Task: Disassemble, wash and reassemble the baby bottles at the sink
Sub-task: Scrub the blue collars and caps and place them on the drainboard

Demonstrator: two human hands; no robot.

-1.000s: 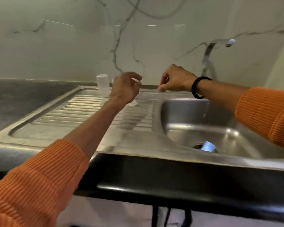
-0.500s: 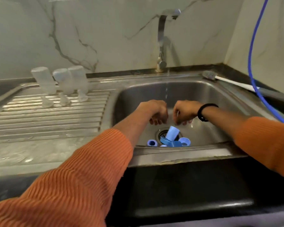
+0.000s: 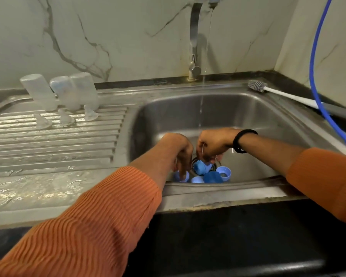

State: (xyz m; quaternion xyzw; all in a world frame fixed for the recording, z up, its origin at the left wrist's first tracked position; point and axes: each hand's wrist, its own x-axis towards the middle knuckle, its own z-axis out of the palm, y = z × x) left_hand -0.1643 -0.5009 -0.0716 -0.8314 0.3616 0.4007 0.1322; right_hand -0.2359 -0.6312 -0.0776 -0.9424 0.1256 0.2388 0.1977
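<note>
Both of your hands are down in the sink basin (image 3: 268, 116), near its front wall, over the drain. Your left hand (image 3: 181, 150) reaches down with curled fingers onto a pale blue collar ring (image 3: 183, 176) at the front left of the cluster; it appears to be pinching it, though the fingertips hide the contact. Your right hand (image 3: 212, 144) is curled over a blue cap (image 3: 201, 166) lying tilted on the drain, seemingly gripping its upper end. The thin stream from the tap (image 3: 195, 37) falls just behind your knuckles.

The remaining blue parts, including a dark blue cap (image 3: 213, 176) and an open ring (image 3: 224, 172), lie just below and in front of your right hand, which is nearer to them. Three clear bottles (image 3: 68, 92) stand upside down at the drainboard's back edge, teats (image 3: 65, 118) in front of them.
</note>
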